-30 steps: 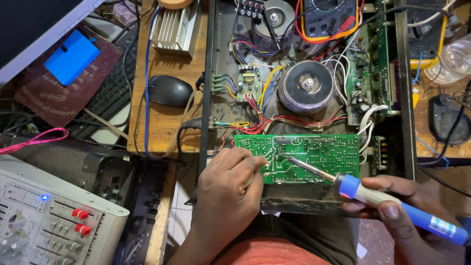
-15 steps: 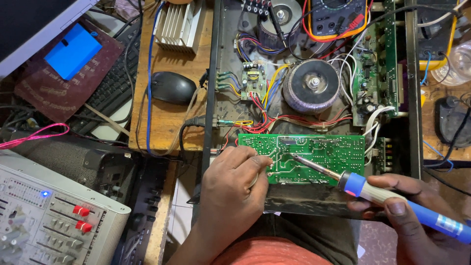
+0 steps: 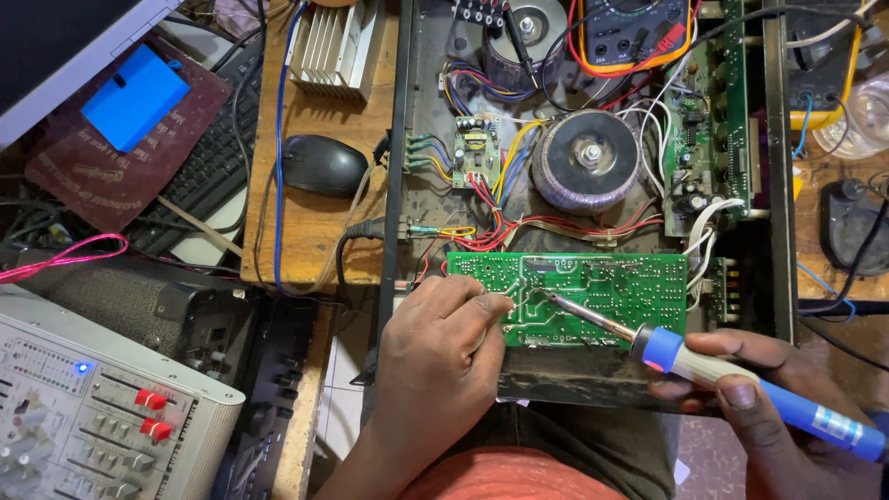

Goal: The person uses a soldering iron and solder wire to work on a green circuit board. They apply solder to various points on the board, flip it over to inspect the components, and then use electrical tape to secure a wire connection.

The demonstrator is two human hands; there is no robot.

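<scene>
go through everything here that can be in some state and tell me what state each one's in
Soldering iron: held in right hand, tip on the board.
Green circuit board: solder side up, steadied by left hand.
Amplifier chassis: cover off, insides exposed.
Mixer: blue light lit.
Computer mouse: lying untouched.

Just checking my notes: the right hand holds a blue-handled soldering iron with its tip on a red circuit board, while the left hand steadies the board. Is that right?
Not quite: in the head view the circuit board is green, not red. The rest stands: the right hand holds the blue-handled soldering iron on it, and the left hand steadies it.
</scene>
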